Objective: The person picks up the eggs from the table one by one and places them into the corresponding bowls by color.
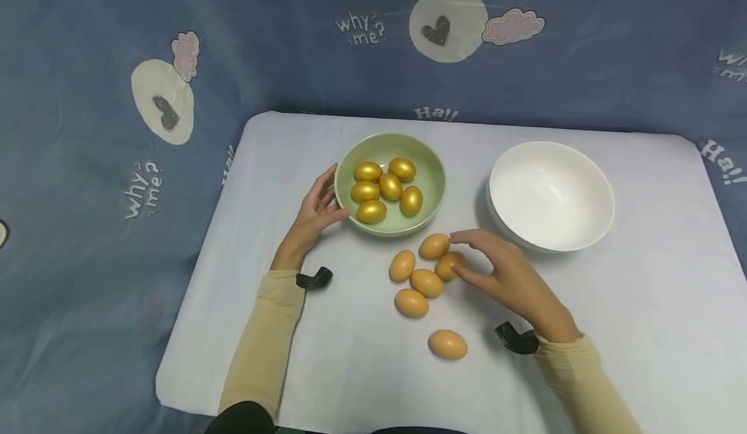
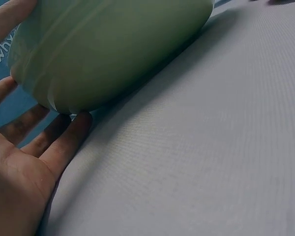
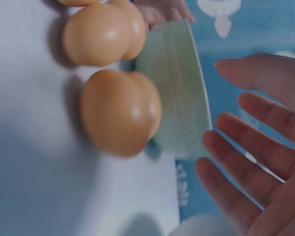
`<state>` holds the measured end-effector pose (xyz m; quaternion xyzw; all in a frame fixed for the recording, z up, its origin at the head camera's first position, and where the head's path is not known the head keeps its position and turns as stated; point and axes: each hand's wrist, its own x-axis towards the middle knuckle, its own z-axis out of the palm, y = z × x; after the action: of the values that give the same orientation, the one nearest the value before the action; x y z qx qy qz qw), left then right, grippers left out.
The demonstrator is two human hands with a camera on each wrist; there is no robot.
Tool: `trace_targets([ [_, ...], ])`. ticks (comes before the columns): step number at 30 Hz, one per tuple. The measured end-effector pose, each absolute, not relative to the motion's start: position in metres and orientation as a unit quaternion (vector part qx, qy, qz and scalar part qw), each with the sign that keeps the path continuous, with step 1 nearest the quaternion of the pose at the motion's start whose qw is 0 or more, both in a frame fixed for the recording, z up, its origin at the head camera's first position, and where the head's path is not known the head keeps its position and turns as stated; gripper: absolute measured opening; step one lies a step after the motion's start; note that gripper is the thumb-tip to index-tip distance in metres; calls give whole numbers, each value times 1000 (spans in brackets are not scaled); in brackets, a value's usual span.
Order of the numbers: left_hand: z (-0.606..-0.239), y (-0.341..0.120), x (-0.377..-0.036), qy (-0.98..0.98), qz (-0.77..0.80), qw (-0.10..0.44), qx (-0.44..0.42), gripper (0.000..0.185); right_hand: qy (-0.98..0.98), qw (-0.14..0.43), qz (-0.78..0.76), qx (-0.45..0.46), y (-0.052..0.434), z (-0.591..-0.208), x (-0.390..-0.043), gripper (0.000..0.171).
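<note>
My left hand (image 1: 315, 213) rests its spread fingers and thumb against the left outer side of the green bowl (image 1: 432, 207). In the left wrist view, its fingertips touch low on the green bowl (image 2: 123, 49). Several gold eggs (image 1: 390, 186) lie inside. My right hand (image 1: 508, 272) hovers palm down over brown eggs (image 1: 427, 283) grouped in front of the green bowl. Thumb and fingers stand apart beside the rightmost egg (image 1: 448, 267), overlapping it in the head view. The right wrist view shows that hand's fingers spread, holding nothing, near an egg (image 3: 115, 115).
A white bowl (image 1: 551, 194) stands at the right back of the white-covered table (image 1: 350, 369), beyond my right hand. One separate brown egg (image 1: 448, 344) lies closer to the front. A blue printed cloth (image 1: 292, 51) hangs behind the table and at its left.
</note>
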<state>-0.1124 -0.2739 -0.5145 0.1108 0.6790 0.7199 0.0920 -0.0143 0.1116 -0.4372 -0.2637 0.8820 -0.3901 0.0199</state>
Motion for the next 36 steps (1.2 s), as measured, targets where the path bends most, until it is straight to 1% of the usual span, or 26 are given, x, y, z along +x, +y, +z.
trace_targets([
  [3, -514, -284, -108, 694, 707, 93, 98, 90, 878, -18, -408, -250, 118, -450, -3, 49],
  [7, -513, -300, -98, 720, 682, 97, 79, 89, 864, -64, -440, -237, 130, -464, 7, 53],
  [10, -511, -311, -88, 736, 665, 107, 65, 89, 854, -86, -461, -225, 142, -471, 12, 56],
  [14, -504, -322, -70, 740, 656, 133, 56, 92, 838, -102, -498, -198, 159, -477, 17, 56],
  [18, -498, -327, -48, 742, 652, 152, 45, 93, 818, -121, -546, -135, 177, -481, 20, 49],
  [21, -495, -328, -31, 749, 644, 151, 41, 91, 791, -145, -590, -73, 188, -483, 17, 40],
  [24, -496, -327, -11, 753, 640, 144, 50, 86, 752, -164, -638, -17, 196, -488, 5, 39],
  [27, -498, -322, 3, 761, 630, 136, 72, 77, 721, -160, -673, 29, 203, -493, -11, 46],
  [30, -498, -313, 10, 769, 617, 134, 99, 69, 711, -131, -689, 51, 207, -498, -27, 54],
  [33, -496, -303, 11, 772, 607, 140, 128, 68, 706, -89, -701, 42, 209, -502, -40, 62],
  [36, -493, -293, 8, 772, 601, 151, 141, 68, 685, -58, -726, 18, 209, -504, -51, 64],
])
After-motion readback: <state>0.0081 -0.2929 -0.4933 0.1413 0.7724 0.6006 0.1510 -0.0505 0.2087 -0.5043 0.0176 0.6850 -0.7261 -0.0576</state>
